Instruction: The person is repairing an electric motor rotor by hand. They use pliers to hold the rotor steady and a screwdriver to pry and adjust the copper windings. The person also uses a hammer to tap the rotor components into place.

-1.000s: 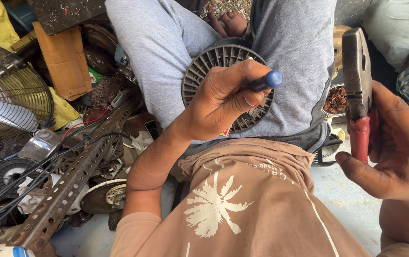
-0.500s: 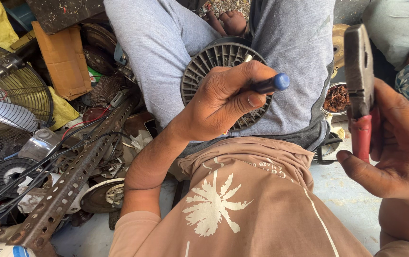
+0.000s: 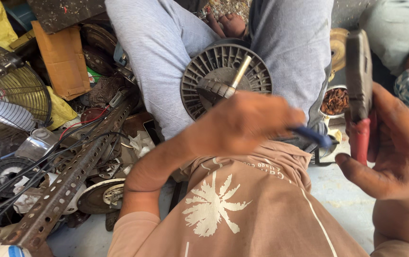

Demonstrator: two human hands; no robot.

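Soft, even daylight fills the scene, with no hard glare. The left hand (image 3: 247,124) smears with motion blur, its blue-handled tool (image 3: 309,135) streaked. The round grey ribbed fan hub (image 3: 204,71) stays fairly sharp. Deep shadow pools among the scrap at left; the edges bow slightly.

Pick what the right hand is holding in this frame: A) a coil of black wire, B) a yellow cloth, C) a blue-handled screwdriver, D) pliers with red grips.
D: the right hand grips pliers with red grips, held upright with the dark head on top, while the blue-handled tool is in the left hand.
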